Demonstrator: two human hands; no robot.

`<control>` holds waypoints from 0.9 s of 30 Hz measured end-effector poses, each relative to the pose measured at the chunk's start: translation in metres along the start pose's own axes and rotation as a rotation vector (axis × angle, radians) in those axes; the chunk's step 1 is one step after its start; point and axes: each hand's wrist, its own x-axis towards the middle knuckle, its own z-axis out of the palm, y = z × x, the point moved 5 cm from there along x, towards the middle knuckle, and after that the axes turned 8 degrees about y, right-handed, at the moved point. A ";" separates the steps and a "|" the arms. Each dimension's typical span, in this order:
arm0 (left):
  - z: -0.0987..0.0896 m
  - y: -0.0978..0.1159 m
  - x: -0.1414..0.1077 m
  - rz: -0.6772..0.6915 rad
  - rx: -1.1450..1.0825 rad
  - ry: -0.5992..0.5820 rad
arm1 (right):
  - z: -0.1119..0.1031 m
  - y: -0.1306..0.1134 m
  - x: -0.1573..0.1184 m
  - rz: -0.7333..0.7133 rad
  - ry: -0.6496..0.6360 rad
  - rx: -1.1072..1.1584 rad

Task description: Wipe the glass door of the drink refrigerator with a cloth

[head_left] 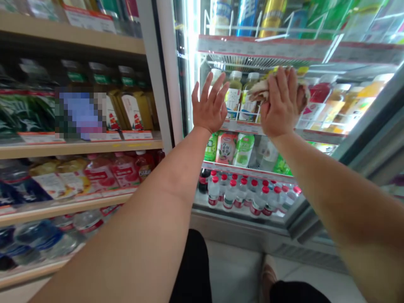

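My right hand presses a crumpled, light-coloured cloth at the front of a lit drinks cooler. The cloth shows on both sides of the fingers. To its left my left hand is raised with its fingers spread and holds nothing. It appears to lie against the cooler's glass, though the contact is hard to make out. Behind the hands stand bottles with green-and-white labels and orange drinks.
Wooden shelves with bottled drinks stand at the left. Red-capped water bottles fill the cooler's bottom shelf. A metal door frame slants at the right. Grey floor lies below.
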 end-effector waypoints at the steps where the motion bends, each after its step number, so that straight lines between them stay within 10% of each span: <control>1: 0.000 0.000 0.000 -0.007 0.002 -0.006 | 0.003 -0.004 -0.005 0.022 0.020 -0.004; 17: -0.003 0.002 0.002 -0.019 0.076 0.017 | 0.007 -0.037 -0.031 -0.358 -0.260 0.045; 27: 0.001 -0.002 0.000 0.025 -0.023 0.078 | 0.003 -0.029 -0.028 -0.195 -0.045 0.000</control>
